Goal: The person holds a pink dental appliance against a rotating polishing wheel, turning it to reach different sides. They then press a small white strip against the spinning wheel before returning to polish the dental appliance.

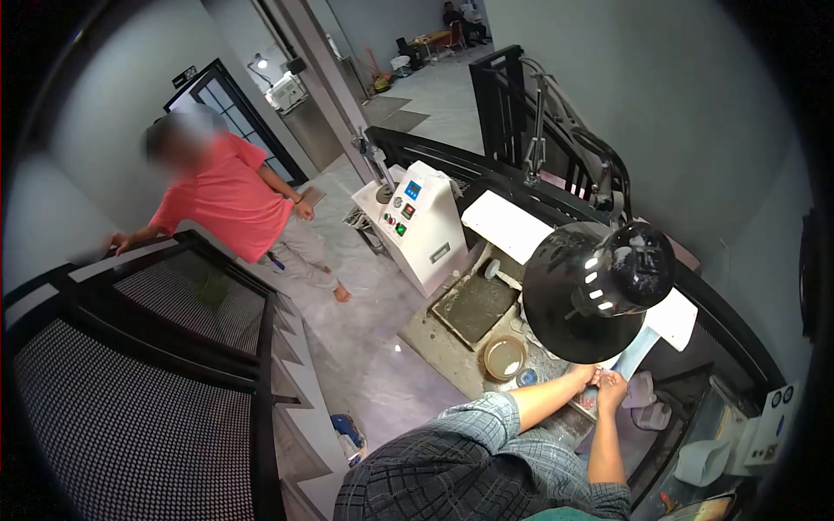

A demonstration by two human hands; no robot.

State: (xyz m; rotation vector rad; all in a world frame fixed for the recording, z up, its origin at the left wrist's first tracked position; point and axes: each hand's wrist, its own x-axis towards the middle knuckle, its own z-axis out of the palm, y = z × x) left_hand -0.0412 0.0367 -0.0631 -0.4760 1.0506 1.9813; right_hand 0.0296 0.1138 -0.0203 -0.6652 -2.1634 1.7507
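With both hands brought close together just beside the lamp shade (578,291), we do best to keep the wrists steady, let one hand brace the other, and make small, light movements rather than reach from the shoulder. We should also keep our knuckles off the shade's rim and our forearms away from the bowl (505,358) and the small blue pot (526,377). Our left hand (584,375) and right hand (613,387) both have curled fingers, with the fingertips turned inward and nearly meeting; whether they pinch anything, we cannot tell. The pale blue strip (638,349) lies right by our hands, running up toward the white board on the right (674,319), though we cannot make out whether we touch it. The shade hides part of the bench, and the small reddish bits below our left hand are too blurred to name
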